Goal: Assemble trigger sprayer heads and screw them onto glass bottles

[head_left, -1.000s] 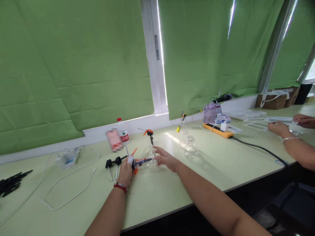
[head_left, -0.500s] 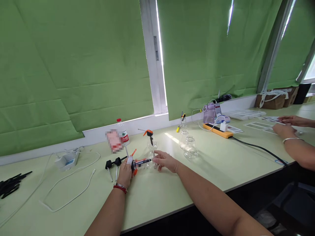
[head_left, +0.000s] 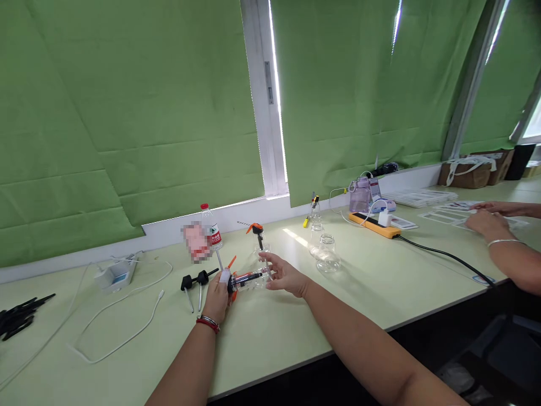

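Observation:
My left hand [head_left: 216, 298] is closed around a black-and-white top with orange blades and a thin metal rod. From this top a black shaft [head_left: 249, 279] runs sideways into a clear glass jar [head_left: 262, 280] lying level above the table. Around the jar's right end curl the fingers of my right hand [head_left: 284, 276]. Just behind stands a similar glass jar with a black-and-orange top [head_left: 256, 229], partly hidden by my right hand. Left of my left hand lie black knobs with metal rods [head_left: 202, 277].
Two open glass jars [head_left: 328, 256] stand to the right, with a yellow-handled tool [head_left: 305, 222] behind. An orange power strip [head_left: 374, 224], a bottle [head_left: 213, 228], a white cable [head_left: 147, 324] and black sticks [head_left: 19, 316] lie about. A co-worker's hands [head_left: 490, 223] handle sheets at right.
My right hand has shifted slightly, and its fingers now close around the jar's end. The jar and black shaft have moved a little to the right. The co-worker's hands have moved slightly left.

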Available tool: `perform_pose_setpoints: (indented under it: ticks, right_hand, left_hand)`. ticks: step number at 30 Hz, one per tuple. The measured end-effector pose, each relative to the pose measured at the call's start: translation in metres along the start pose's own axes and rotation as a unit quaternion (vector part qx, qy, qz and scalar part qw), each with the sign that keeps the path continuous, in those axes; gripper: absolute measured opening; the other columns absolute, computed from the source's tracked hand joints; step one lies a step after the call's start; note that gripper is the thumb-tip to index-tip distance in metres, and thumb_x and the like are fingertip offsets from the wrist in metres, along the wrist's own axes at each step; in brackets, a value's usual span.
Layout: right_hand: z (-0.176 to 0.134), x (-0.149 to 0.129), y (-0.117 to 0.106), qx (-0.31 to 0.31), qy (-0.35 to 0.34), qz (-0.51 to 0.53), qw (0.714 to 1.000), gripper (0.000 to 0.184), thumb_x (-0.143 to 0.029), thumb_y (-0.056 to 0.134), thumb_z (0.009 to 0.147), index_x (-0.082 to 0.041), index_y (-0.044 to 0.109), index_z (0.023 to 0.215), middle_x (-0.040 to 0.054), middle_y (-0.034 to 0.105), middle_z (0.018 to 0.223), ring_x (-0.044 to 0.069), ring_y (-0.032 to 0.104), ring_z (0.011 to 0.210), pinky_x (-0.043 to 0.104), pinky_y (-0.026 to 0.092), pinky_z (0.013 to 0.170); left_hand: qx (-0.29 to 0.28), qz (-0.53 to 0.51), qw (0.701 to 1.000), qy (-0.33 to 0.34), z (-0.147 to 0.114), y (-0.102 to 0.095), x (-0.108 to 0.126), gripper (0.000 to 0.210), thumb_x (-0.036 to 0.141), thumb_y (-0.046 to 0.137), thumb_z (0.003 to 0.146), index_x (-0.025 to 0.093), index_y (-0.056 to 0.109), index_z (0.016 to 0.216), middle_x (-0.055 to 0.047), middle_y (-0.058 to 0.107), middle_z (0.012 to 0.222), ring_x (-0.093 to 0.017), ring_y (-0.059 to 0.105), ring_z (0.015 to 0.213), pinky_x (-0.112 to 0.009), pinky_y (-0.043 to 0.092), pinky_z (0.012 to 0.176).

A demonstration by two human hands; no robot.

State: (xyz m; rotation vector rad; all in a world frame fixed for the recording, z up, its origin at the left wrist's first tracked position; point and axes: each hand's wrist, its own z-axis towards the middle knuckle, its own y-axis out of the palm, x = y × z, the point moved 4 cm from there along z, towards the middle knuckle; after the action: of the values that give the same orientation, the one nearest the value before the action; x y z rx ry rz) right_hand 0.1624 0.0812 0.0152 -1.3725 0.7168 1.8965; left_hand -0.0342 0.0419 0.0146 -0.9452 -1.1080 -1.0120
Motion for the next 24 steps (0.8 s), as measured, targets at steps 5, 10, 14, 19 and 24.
perform_pose_setpoints:
  ticks: [5, 10, 14, 19, 24]
  right_hand:
    - [0.001, 0.011, 0.002, 0.011, 0.103, 0.029, 0.994, 0.069, -0.056, 0.056, 0.076, -0.028, 0.032, 0.134, 0.0097, 0.048, 0.112, 0.015, 0.060, 0.075, 0.025, 0.050, 0.051]
    - [0.001, 0.005, 0.002, 0.002, 0.026, -0.047, 0.999, 0.074, -0.031, 0.076, 0.062, -0.031, 0.042, 0.128, 0.0067, 0.047, 0.116, 0.014, 0.054, 0.082, 0.024, 0.049, 0.061]
    - [0.000, -0.001, 0.003, 0.008, -0.021, -0.028, 0.999, 0.079, -0.026, 0.075, 0.063, -0.036, 0.037, 0.132, 0.0064, 0.034, 0.133, 0.017, 0.048, 0.102, 0.026, 0.049, 0.071]
    - [0.001, 0.013, 0.004, -0.006, 0.124, 0.009, 0.992, 0.063, -0.059, 0.049, 0.079, -0.031, 0.031, 0.133, 0.0085, 0.048, 0.106, 0.014, 0.060, 0.067, 0.024, 0.047, 0.045]
    - [0.000, 0.002, 0.000, -0.008, 0.012, -0.030, 0.999, 0.071, -0.033, 0.076, 0.062, -0.032, 0.043, 0.125, 0.0056, 0.044, 0.117, 0.012, 0.054, 0.083, 0.023, 0.050, 0.062]
  left_hand:
    - [0.014, -0.014, 1.000, -0.002, 0.001, -0.002, -0.001, 0.037, 0.051, 0.042, 0.080, 0.019, 0.051, 0.067, 0.007, 0.040, 0.040, -0.008, 0.030, 0.030, -0.020, 0.022, 0.031]
    - [0.005, -0.017, 1.000, -0.001, 0.002, -0.002, 0.000, 0.038, 0.052, 0.042, 0.080, 0.019, 0.050, 0.065, 0.007, 0.041, 0.039, -0.008, 0.029, 0.029, -0.020, 0.022, 0.031]
    - [0.022, -0.018, 1.000, 0.002, 0.002, -0.003, 0.001, 0.038, 0.053, 0.041, 0.080, 0.018, 0.051, 0.065, 0.007, 0.039, 0.038, -0.007, 0.029, 0.029, -0.021, 0.023, 0.031]
    - [0.008, -0.007, 1.000, 0.022, 0.002, -0.003, -0.002, 0.037, 0.052, 0.043, 0.080, 0.019, 0.050, 0.064, 0.006, 0.042, 0.041, -0.008, 0.033, 0.032, -0.020, 0.023, 0.031]
    - [0.003, -0.026, 0.999, 0.022, 0.003, -0.002, -0.003, 0.036, 0.050, 0.042, 0.080, 0.019, 0.046, 0.062, 0.007, 0.040, 0.040, -0.007, 0.030, 0.030, -0.019, 0.023, 0.031]
